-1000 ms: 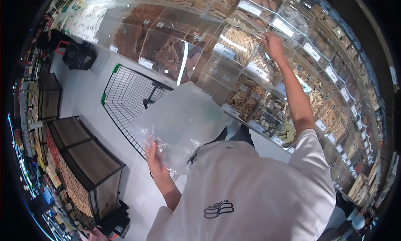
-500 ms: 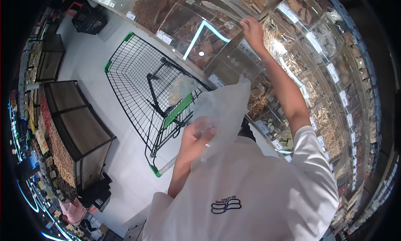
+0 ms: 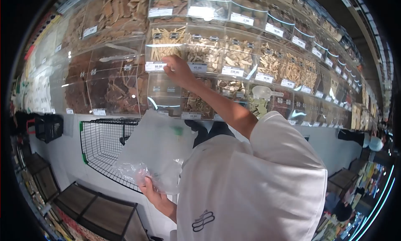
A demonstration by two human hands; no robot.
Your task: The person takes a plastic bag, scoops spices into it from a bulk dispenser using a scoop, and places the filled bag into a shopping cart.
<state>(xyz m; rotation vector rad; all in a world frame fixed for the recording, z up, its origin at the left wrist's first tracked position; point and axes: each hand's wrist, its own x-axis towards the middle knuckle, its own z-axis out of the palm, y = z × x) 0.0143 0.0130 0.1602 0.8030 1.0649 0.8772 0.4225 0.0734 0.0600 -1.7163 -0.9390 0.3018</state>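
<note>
Right hand [image 3: 177, 71], fingers curled, grip unclear, at near edge of bin [image 3: 151, 60], sticks [image 3: 166, 35] just beyond; left hand [image 3: 153, 193], farther from sticks, pinches bag [image 3: 150, 145] at its near end

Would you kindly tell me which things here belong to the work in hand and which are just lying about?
In use, as far as I can judge:
Translucent plastic bag, in the left hand
Bin of pale sticks, right hand by its price label

Lying about:
Black shopping basket
Scoop by the green leaves

Unclear: the shopping cart behind the bag.
</note>
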